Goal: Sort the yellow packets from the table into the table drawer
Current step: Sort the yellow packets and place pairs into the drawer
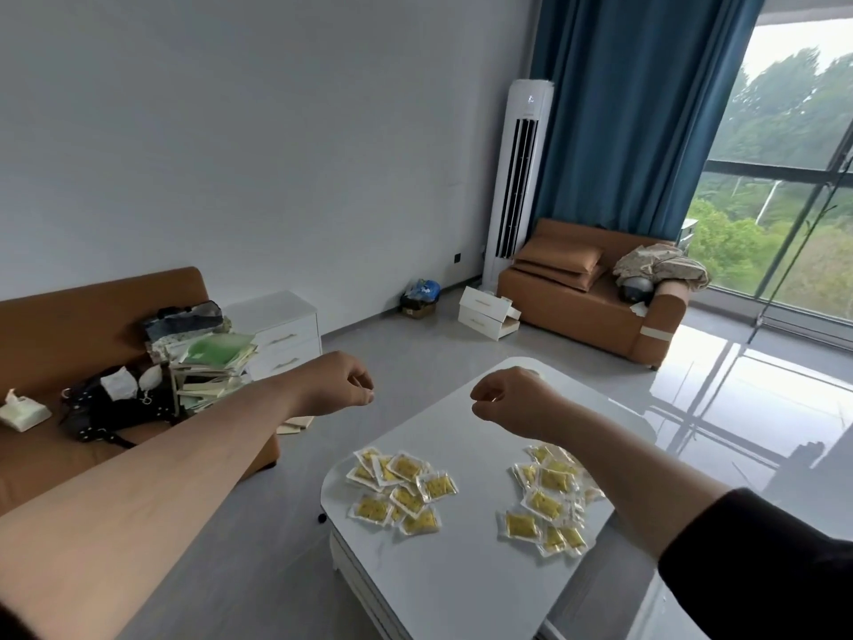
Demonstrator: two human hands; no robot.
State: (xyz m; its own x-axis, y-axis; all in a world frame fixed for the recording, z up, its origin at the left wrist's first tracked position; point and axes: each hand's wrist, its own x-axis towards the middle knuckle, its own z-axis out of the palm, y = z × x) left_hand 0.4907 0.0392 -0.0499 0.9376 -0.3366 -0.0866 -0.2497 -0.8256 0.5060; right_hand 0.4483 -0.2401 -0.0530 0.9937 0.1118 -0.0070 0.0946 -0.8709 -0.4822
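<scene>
Two orange-brown sofas as the biggest furniture: long sofa at the left edge of the frame, loaded with a stack of books, a black bag and a tissue pack; smaller sofa at the right of the middle, carrying cushions and a crumpled blanket; blue curtain in the upper right, beside the window; white table with rounded corners in the lower middle; tall white air conditioner standing between wall and curtain; white cabinet with two drawers just beside the long sofa; loose white drawer unit lying on the floor near the smaller sofa.

Raised in the middle of the frame, left hand and right hand, apart from each other, wrists bent; fingers of both curled inward into loose fists, nothing seen between them; dark sleeve on the right arm in the lower right corner, left forearm bare.

On the table top, yellow packets in two heaps, lower in the frame than the hands and touching neither; left heap near the table's left edge, right heap partly hidden behind the right forearm; packets overlapping one another, each with clear borders around a yellow filling; small dark knob at the table's left edge; table drawer itself not to be made out.
</scene>
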